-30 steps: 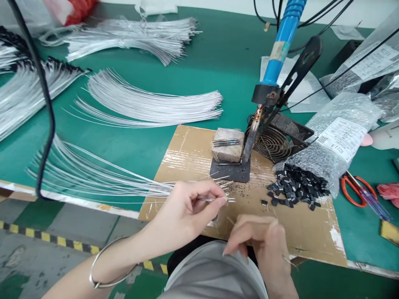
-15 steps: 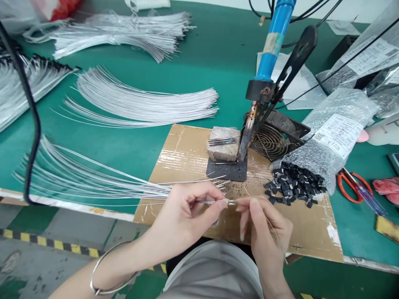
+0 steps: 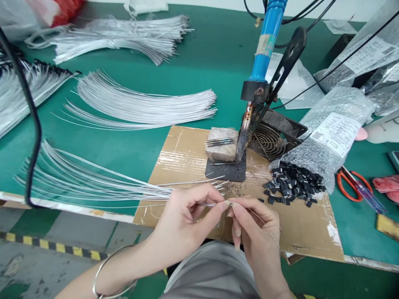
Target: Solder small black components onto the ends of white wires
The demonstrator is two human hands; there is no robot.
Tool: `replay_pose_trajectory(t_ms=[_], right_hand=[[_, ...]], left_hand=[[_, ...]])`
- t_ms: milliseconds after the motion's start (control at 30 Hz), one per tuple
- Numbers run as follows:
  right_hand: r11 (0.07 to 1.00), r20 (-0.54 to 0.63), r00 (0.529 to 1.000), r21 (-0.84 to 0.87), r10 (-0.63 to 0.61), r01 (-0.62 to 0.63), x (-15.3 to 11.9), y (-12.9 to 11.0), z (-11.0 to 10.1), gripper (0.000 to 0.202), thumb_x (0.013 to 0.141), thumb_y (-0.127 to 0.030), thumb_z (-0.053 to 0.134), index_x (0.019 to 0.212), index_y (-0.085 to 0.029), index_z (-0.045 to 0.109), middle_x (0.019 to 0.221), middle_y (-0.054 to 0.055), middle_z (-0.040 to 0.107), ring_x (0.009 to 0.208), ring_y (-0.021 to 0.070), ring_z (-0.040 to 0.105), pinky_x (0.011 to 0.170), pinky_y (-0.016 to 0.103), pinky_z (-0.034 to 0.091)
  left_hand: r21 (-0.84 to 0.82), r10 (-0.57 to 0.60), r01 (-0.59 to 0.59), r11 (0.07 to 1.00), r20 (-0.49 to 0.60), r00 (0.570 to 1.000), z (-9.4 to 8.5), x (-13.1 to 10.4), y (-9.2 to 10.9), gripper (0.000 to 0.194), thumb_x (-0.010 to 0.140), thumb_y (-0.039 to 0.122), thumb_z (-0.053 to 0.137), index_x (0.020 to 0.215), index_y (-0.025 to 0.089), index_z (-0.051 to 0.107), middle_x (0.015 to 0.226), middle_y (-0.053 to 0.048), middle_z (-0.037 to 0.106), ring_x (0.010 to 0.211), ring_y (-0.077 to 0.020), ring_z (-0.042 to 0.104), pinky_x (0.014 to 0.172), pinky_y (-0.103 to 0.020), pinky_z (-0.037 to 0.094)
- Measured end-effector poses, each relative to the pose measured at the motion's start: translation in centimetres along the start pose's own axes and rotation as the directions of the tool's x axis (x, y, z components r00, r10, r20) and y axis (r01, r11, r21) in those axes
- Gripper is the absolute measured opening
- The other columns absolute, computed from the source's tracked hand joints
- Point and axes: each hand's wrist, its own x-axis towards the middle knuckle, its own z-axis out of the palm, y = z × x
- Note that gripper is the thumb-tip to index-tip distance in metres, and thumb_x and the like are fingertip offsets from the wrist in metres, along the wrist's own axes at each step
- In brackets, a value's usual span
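Note:
Above the cardboard's front part, my left hand (image 3: 193, 220) pinches the end of a white wire. My right hand (image 3: 257, 228) is closed at the same wire end, its fingertips touching those of my left hand; a thin solder-like strand runs across it. What lies between the fingertips is too small to make out. Beside my left hand, a fan of white wires (image 3: 124, 187) reaches onto the cardboard (image 3: 174, 153). Behind my hands, a soldering iron with a blue handle (image 3: 264, 54) points down at a dark plate (image 3: 230, 172) next to a pale block (image 3: 221, 145).
Small black connectors (image 3: 289, 182) spill from a bubble-wrap bag (image 3: 339, 120) at the right, near orange-handled scissors (image 3: 349, 189). A small fan (image 3: 271, 139) stands behind them. More white wires (image 3: 143, 104) lie on the green table (image 3: 215, 37). A black cable (image 3: 33, 137) hangs at the left.
My right hand has moved left, and its fingertips now meet those of my left hand. The short gap with the wire end showing between the hands has closed.

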Motion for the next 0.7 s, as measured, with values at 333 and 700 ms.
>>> replay_pose_trajectory(t_ms=[333, 700], right_hand=[[0.998, 0.122, 0.992, 0.066, 0.011, -0.02, 0.7, 0.5, -1.0, 0.01, 0.081, -0.034, 0.082, 0.083, -0.025, 0.083, 0.066, -0.003, 0.068, 0.037, 0.0014, 0.051, 0.032, 0.008, 0.043], [0.978, 0.078, 0.982, 0.105, 0.171, -0.179, 0.4, -1.1, -0.3, 0.019, 0.07, -0.036, 0.089, 0.075, -0.02, 0.082, 0.063, -0.003, 0.069, 0.038, 0.002, 0.051, 0.032, 0.009, 0.045]], left_hand=[[0.038, 0.014, -0.015, 0.999, 0.024, 1.0, -0.2, -0.4, -0.6, 0.023, 0.094, 0.029, 0.057, 0.076, 0.018, 0.064, 0.058, 0.004, 0.049, 0.05, -0.0093, 0.03, 0.043, -0.023, 0.022], [-0.008, 0.061, -0.061, 0.998, 0.015, 0.998, -0.1, 0.0, 0.2, 0.02, 0.089, 0.019, 0.06, 0.07, 0.016, 0.065, 0.056, 0.006, 0.05, 0.048, -0.0063, 0.032, 0.041, -0.017, 0.025]])
